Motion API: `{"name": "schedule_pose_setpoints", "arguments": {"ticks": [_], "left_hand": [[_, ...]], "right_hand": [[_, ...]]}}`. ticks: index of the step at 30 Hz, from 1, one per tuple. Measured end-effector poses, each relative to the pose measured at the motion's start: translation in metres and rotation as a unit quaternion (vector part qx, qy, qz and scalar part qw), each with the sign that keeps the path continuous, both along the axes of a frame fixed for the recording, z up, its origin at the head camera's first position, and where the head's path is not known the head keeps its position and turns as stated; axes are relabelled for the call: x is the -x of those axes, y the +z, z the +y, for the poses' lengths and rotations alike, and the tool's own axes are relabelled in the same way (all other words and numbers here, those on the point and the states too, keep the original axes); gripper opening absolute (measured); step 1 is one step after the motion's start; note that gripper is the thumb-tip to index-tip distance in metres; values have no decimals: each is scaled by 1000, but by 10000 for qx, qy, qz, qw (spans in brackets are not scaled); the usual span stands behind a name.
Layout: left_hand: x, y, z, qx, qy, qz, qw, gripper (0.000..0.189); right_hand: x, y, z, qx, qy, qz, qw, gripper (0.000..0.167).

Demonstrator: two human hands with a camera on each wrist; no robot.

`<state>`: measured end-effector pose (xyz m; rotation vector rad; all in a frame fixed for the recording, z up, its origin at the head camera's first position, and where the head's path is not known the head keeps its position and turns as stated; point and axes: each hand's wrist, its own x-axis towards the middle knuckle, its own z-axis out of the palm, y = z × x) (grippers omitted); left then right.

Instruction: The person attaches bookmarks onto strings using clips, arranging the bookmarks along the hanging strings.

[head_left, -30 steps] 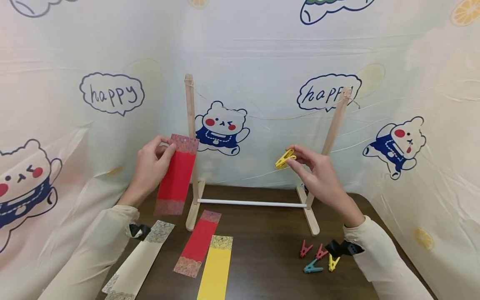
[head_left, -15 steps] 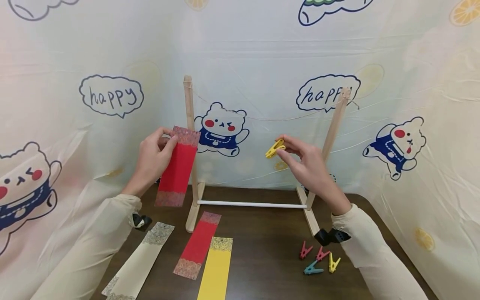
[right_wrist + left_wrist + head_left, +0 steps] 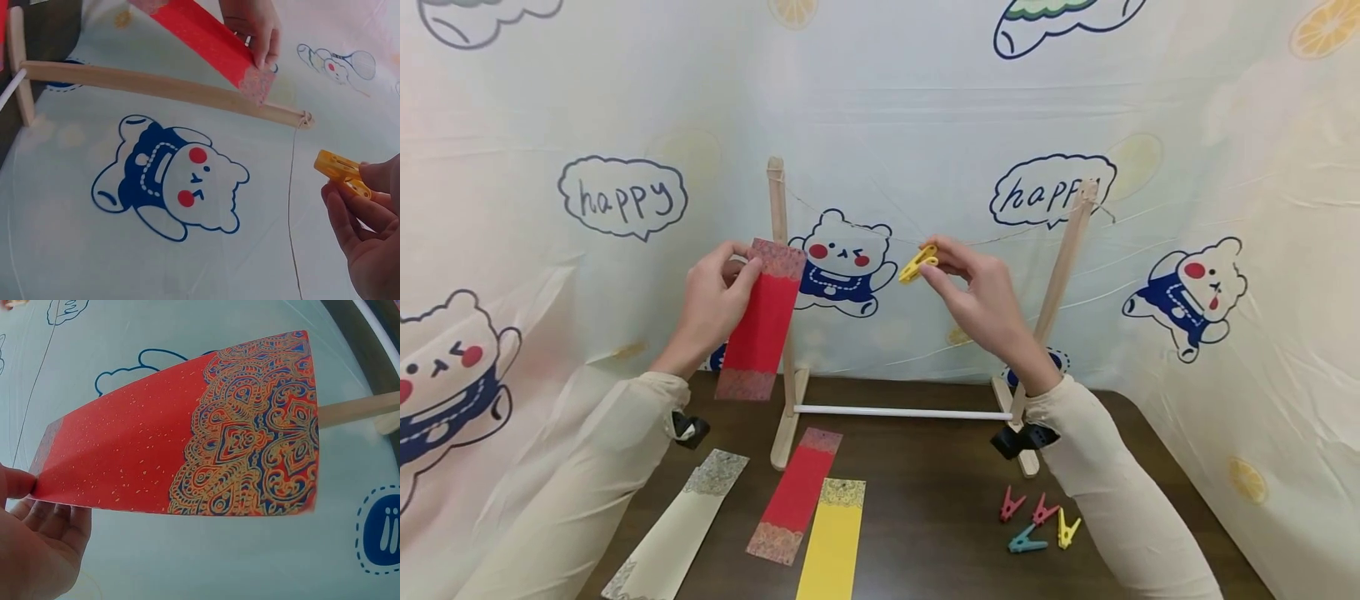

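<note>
My left hand [image 3: 718,292] pinches a red bookmark [image 3: 763,321] near its upper left edge, in front of the left wooden post. The bookmark hangs a little tilted; in the left wrist view its lace-patterned end [image 3: 256,431] faces the camera. Between thumb and fingers my right hand [image 3: 981,287] pinches a yellow clothespin [image 3: 919,263], just below the thin string [image 3: 880,227]. That string sags between two wooden posts. In the right wrist view the clothespin [image 3: 340,169] is apart from the string [image 3: 290,206].
On the brown table [image 3: 925,517] lie cream bookmarks [image 3: 677,525], a red bookmark [image 3: 796,496] and a yellow bookmark [image 3: 832,542]. Several small clothespins [image 3: 1027,540] lie at the right. The wooden stand's posts [image 3: 1063,258] are joined low down by a white rod [image 3: 902,412].
My right hand has moved left and up with the yellow clothespin, closer to the string. My left hand has raised the red bookmark slightly and shifted it a little right.
</note>
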<state>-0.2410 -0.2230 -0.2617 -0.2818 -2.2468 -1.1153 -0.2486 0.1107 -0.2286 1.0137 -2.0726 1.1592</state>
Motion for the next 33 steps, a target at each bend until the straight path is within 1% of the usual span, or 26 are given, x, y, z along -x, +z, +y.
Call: {"name": "schedule_pose_setpoints", "arguments": {"ticks": [4,7,10,15,18,22,27,33], "left_hand": [[2,4,3,-32,-53,-28,10000,34],[4,7,4,-46,-65,-56,10000,34],[7,12,5,-51,-56,-32,10000,34],[12,22,7,-90,-79,8,9999,34],[15,28,8,-111,-109,21,9999,33],[18,33,10,-110,-126,52,9998,33],[23,36,11,-63,-115,-5,9999,33],[26,39,11,-127,-217,3,9997,33]], "right_hand": [[8,8,-17,365,137,-101,9992,25],[13,15,-31,527,237,-198,9981,25],[17,25,-46,539,268,-178,9980,25],[25,39,-70,541,410,82,9977,25],[31,45,-82,555,439,237,9972,24],[39,50,-95,614,373,258,9971,24],[47,57,-109,693,232,128,9972,22],[53,65,-126,713,369,-77,9967,24]]}}
